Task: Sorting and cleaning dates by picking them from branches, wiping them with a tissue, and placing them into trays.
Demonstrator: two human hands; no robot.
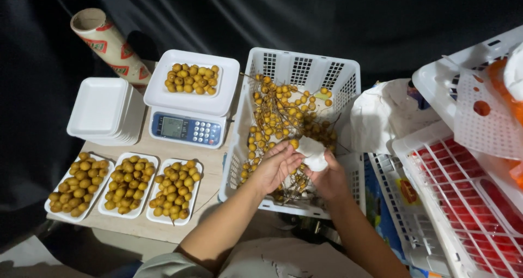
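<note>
- Right now the right hand [330, 181] has its grip closed on a white cloth [314, 153], bunched up in its fingers.
- The left hand [274, 166] is just beside it, and its fingertips touch the near edge of the cloth. The fingers are bent, but I cannot tell if that grip is pinching anything.
- Both hands are over the white plastic basket [348, 84], near its front side.
- Inside the basket is a heap of small yellow fruits on thin brown stems [283, 114]. The hands and the cloth are right above the near part of the heap.
- To the left of the basket stands a white kitchen scale [188, 126] with a small screen and buttons.
- On top of the scale sits a white foam tray with loose yellow fruits [192, 78].
- Left of the scale is a stack of foam trays [103, 110] with nothing on them.
- Behind that stack lies a cardboard tube [106, 41] with red marks.
- In front, on the wooden surface [210, 171], three filled trays of yellow fruits [128, 184] lie side by side.
- To the right of the basket are a white bag [384, 114] and more white crates [463, 201] with red things in them.
</note>
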